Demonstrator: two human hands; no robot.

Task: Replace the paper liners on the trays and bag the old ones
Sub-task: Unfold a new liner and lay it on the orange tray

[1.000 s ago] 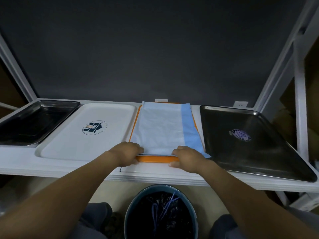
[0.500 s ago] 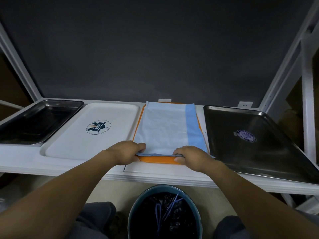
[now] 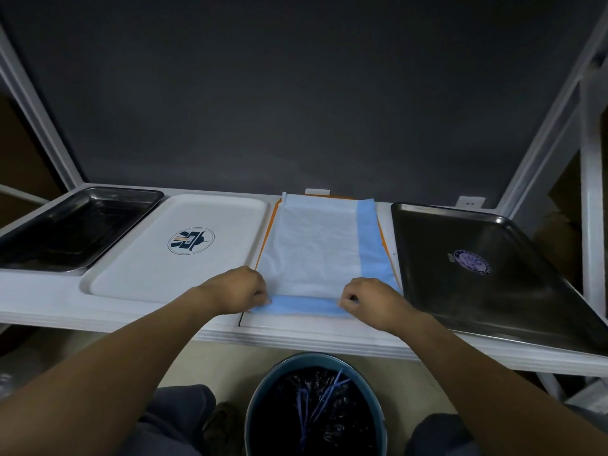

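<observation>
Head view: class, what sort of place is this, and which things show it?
Probably a canteen tray station: a logo-printed white tray and steel tray in a row on a shelf, a liner over an orange tray, a bagged bin below.

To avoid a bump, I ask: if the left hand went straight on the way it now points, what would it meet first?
The left hand would slide across the liner it pinches, on the orange tray; height is unclear.

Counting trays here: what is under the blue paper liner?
An orange tray shows only as thin edges left and right of the paper liner. Its surface and near rim are covered.
</observation>
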